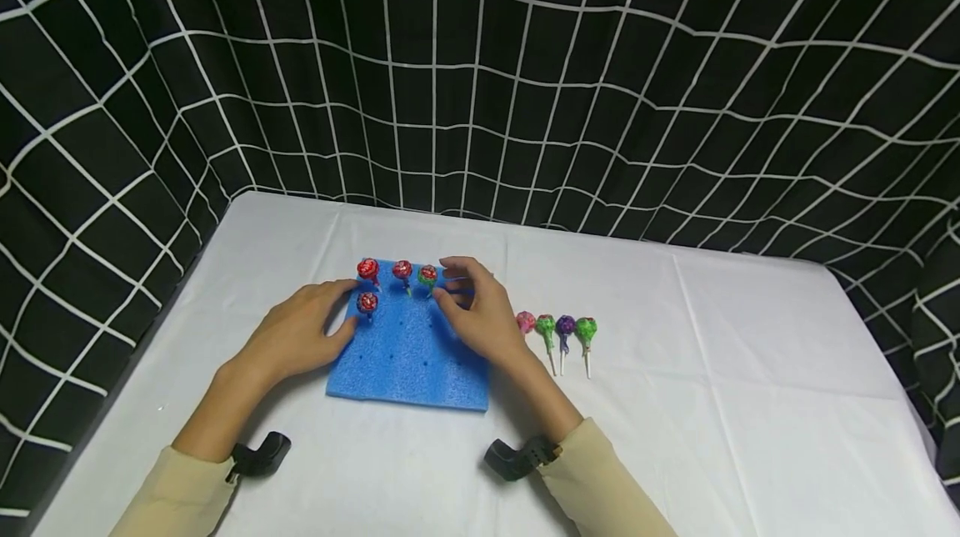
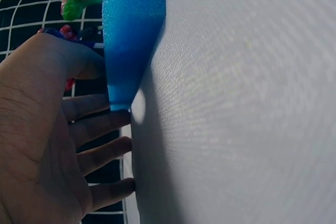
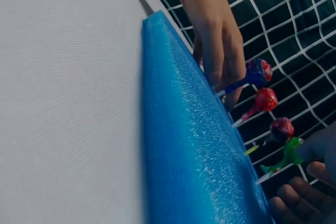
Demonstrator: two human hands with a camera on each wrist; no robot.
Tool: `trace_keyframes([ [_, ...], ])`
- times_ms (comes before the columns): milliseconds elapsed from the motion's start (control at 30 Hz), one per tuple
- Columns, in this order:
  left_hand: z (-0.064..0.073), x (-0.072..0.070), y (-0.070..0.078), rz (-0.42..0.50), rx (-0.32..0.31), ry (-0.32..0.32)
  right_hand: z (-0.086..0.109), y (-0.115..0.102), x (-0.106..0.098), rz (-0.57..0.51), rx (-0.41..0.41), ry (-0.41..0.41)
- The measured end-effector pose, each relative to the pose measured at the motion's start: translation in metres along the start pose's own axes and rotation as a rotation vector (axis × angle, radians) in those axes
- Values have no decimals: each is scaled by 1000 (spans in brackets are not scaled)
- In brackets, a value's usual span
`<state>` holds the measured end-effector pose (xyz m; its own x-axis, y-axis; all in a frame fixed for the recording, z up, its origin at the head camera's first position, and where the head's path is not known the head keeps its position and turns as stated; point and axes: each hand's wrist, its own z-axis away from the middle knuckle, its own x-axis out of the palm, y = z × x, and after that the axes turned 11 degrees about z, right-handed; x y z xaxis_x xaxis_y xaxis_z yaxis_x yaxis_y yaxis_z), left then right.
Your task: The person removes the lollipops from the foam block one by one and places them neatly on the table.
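Note:
A blue foam board [image 1: 408,366] with small holes lies on the table. Upright in it stand a red lollipop [image 1: 367,268], a dark red one [image 1: 402,269] and a green-and-red one [image 1: 427,274] along the far row. A blue-and-red lollipop [image 1: 367,303] stands in front of the leftmost. My left hand [image 1: 296,333] rests at the board's left edge, fingers loosely spread, holding nothing. Beside the green-and-red lollipop is my right hand [image 1: 480,312], thumb near its wrapper and fingers loosely bent; the right wrist view shows that lollipop's stick [image 3: 265,176] in the foam.
To the right of the board, a pink lollipop [image 1: 525,322], a green one [image 1: 546,326], a purple one [image 1: 565,326] and another green one [image 1: 587,328] lie in a row on the white tablecloth [image 1: 712,420]. A black curtain with white grid lines [image 1: 510,78] hangs behind the table.

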<state>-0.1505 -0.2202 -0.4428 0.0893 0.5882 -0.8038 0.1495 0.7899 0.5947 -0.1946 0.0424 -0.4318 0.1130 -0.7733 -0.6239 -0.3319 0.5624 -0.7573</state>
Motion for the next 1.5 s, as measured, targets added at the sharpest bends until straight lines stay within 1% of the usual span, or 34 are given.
trace_keyframes([
  [167, -1, -2, 0, -7, -6, -10, -3, -4, 1, 16, -18, 8],
  [300, -1, -2, 0, -7, 11, -2, -5, -6, 2, 31, -28, 7],
  [400, -1, -1, 1, -3, 22, 4, -5, -5, 5, 57, -29, -7],
  [533, 0, -1, 2, -4, 12, 2, -5, -2, 9, 91, -40, -16],
  [733, -1, 1, 3, -8, 6, -13, -4, 2, 11, 107, -46, 15],
  [900, 0, 1, 2, -10, -1, -4, -5, 1, 14, 198, -117, 35],
  [1000, 0, 1, 1, -9, -3, -1, -5, 1, 15, 229, -137, 51],
  [1300, 1, 1, 1, -9, 0, -2, -3, 4, 18, 223, -143, 91],
  [1500, 0, -1, 1, -9, -5, -7, -4, 3, 19, 190, -141, 115],
])
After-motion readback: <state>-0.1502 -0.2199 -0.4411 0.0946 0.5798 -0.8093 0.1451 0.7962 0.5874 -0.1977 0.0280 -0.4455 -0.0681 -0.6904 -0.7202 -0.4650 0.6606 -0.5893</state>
